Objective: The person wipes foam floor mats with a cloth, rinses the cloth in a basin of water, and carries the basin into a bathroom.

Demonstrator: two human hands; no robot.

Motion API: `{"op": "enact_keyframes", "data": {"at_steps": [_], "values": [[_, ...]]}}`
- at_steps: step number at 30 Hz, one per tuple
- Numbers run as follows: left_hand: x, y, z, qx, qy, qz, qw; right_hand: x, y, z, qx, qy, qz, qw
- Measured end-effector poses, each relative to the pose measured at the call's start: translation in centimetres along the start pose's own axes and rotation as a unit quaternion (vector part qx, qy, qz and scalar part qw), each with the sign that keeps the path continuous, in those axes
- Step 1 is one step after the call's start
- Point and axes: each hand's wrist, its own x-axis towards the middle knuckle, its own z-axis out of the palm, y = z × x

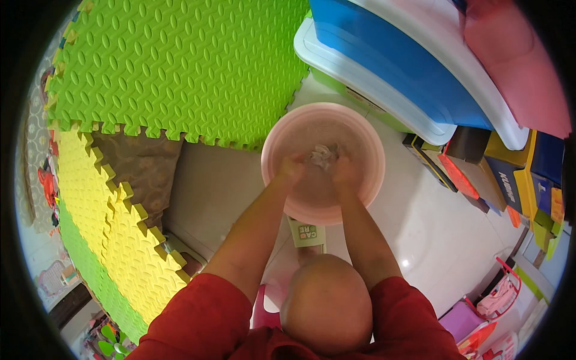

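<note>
A round pink plastic basin (379, 164) stands on the tiled floor before me, with cloudy water in it. Both of my hands are down in the basin, partly blurred by the water. Between them is a small crumpled white cloth (321, 155). My left hand (291, 167) grips the cloth's left side, and my right hand (346, 170) has its right side. The fingertips are hard to make out.
Green foam mat (189, 67) lies beyond the basin to the left; yellow foam mat (130, 220) edges the left side. A blue storage bin (396, 63) and several boxes (508, 180) stand right. My slippered foot (308, 234) is just below the basin.
</note>
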Motion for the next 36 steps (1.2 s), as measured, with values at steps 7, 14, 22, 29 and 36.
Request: {"op": "enact_keyframes", "data": {"at_steps": [7,14,22,29,36], "values": [[-0.7,-0.9,-2.3,0.151,-0.055,0.053,0.986,-2.7,-3.3,-3.3,0.300,-0.141,-0.047,0.942],[-1.9,-2.2,-0.2,0.235,-0.025,0.267,0.934,-1.4,-3.4,-2.2,0.099,-0.187,-0.078,0.974],[-2.3,1.3,1.3,-0.022,-0.124,0.132,0.983,-4.0,-2.3,-1.2,0.294,-0.129,-0.061,0.945],[-2.3,2.9,-0.1,-0.327,-0.089,-0.133,0.931,-5.7,-6.2,-2.9,0.379,-0.208,-0.039,0.901],[-3.9,5.8,1.2,-0.139,-0.015,-0.110,0.984,-1.6,-0.4,-3.3,0.213,-0.100,-0.078,0.969]]}}
